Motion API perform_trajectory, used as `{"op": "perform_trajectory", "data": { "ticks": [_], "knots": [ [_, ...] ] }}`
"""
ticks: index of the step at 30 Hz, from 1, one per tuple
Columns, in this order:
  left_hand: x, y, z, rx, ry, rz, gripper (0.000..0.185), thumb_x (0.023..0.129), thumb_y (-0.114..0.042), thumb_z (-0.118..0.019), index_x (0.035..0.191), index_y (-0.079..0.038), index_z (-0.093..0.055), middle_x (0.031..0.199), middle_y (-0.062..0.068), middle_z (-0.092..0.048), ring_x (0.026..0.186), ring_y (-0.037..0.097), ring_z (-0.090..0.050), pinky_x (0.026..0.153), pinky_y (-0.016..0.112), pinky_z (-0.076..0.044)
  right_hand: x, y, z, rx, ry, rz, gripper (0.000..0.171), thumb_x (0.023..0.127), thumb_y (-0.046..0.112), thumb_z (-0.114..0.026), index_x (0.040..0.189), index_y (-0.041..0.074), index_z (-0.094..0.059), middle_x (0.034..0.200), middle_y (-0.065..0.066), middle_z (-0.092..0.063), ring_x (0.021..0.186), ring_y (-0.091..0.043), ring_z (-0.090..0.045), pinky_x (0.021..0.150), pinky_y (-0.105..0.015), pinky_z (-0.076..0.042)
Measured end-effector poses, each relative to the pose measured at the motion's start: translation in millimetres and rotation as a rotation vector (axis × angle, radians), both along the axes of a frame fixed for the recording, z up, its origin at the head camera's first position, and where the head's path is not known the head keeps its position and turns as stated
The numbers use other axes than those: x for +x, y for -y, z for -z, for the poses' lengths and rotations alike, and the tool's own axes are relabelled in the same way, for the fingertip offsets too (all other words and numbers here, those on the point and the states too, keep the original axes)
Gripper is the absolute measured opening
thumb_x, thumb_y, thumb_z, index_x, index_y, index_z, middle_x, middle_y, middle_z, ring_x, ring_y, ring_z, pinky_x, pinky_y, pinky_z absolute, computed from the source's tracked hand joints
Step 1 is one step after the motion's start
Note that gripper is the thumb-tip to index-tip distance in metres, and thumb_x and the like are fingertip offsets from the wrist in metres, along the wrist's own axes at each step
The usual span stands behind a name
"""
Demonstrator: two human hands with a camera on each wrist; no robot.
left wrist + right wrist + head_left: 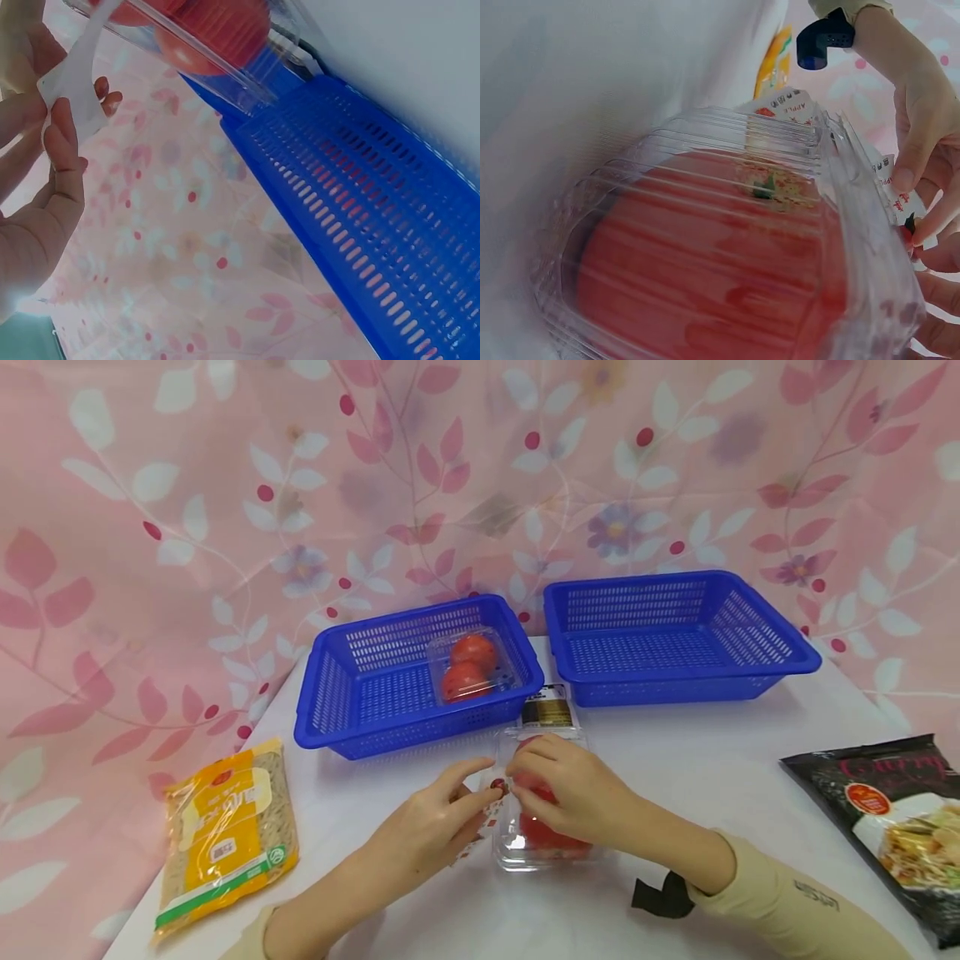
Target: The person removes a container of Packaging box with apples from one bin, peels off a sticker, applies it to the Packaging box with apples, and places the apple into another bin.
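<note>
At the far left of the white counter (390,802) lay a yellow bag of noodles (225,835), flat and well apart from everything else. Behind it and further right stood a blue basket (337,693) holding a clear clamshell pack of two red tomatoes (468,667) against its right wall.

In front of that basket, near the counter's middle, lay a second clear clamshell of tomatoes (536,839), its dark label end pointing toward the baskets. The left hand (427,827) reached in from the lower left, its thumb and forefinger pinching a white printed label (75,82) at the pack's left edge. The right hand (573,793) rested on top of the same pack, fingers curled down over its left edge and meeting the left hand's fingertips at the label. The right wrist view showed a tomato (720,277) pressed close under the ribbed lid.

To the right, a second blue basket (675,639) stood beside the first. At the far right edge lay a black food packet (892,818).
</note>
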State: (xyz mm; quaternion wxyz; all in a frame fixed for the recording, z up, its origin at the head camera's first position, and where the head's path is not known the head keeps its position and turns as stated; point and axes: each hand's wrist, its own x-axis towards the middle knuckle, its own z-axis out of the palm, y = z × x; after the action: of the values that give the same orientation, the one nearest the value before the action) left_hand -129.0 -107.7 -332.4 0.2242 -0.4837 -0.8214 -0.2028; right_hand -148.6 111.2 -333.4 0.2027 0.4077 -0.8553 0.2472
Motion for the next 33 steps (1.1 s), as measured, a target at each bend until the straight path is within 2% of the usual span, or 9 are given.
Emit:
{"op": "perform_trajectory", "data": {
  "ticks": [6,11,17,23,30,33],
  "knots": [
    [0.4,-7.6,-2.3,-0.004,-0.056,0.016,0.036,0.07,0.002,-0.075,0.105,-0.002,-0.067,0.123,0.01,-0.051,0.074,0.008,-0.061,0.066,0.011,-0.048,0.9,-1.8,-2.0,-0.046,0.04,-0.012,0.014,0.078,0.014,-0.071,0.091,0.01,-0.066,0.093,0.001,-0.062,0.092,-0.014,-0.057,0.079,-0.03,-0.051],
    [1.4,-11.6,-2.2,0.004,-0.069,0.037,0.036,0.069,0.003,-0.075,0.104,-0.001,-0.068,0.122,0.009,-0.053,0.074,0.009,-0.061,0.069,0.011,-0.047,0.9,-2.6,-2.0,-0.071,0.039,-0.036,0.01,0.077,0.011,-0.071,0.085,0.011,-0.065,0.09,0.002,-0.061,0.09,-0.013,-0.057,0.078,-0.028,-0.051],
    [-0.8,-12.8,-1.2,0.01,-0.065,0.036,0.033,0.07,0.003,-0.074,0.103,-0.004,-0.068,0.117,0.007,-0.057,0.078,0.01,-0.06,0.074,0.013,-0.047,0.6,-5.3,-2.5,-0.083,0.038,-0.04,0.01,0.077,0.009,-0.072,0.084,0.01,-0.065,0.089,0.003,-0.061,0.088,-0.012,-0.057,0.077,-0.026,-0.051],
    [-1.5,-8.9,1.2,0.034,-0.049,0.044,0.036,0.069,0.005,-0.074,0.102,-0.005,-0.067,0.108,0.007,-0.059,0.075,0.01,-0.06,0.07,0.012,-0.048,1.3,-6.3,-2.8,-0.092,0.066,-0.047,0.011,0.077,0.008,-0.072,0.085,0.012,-0.065,0.089,0.004,-0.061,0.089,-0.012,-0.056,0.076,-0.026,-0.051],
    [0.1,-6.2,0.5,0.037,0.018,0.046,0.035,0.069,0.008,-0.073,0.1,-0.008,-0.069,0.11,0.007,-0.059,0.073,0.01,-0.06,0.067,0.011,-0.048,1.4,-6.0,-4.4,-0.088,0.071,-0.043,0.01,0.078,0.009,-0.072,0.085,0.012,-0.065,0.089,0.004,-0.061,0.091,-0.013,-0.056,0.078,-0.027,-0.051],
    [-0.5,-5.6,1.1,0.039,0.012,0.043,0.035,0.068,0.008,-0.074,0.099,-0.008,-0.07,0.11,0.008,-0.059,0.073,0.01,-0.062,0.066,0.01,-0.048,0.9,-6.3,-5.4,-0.095,0.064,-0.036,0.01,0.078,0.009,-0.072,0.085,0.012,-0.066,0.09,0.003,-0.061,0.092,-0.013,-0.057,0.078,-0.027,-0.051]
  ]
}}
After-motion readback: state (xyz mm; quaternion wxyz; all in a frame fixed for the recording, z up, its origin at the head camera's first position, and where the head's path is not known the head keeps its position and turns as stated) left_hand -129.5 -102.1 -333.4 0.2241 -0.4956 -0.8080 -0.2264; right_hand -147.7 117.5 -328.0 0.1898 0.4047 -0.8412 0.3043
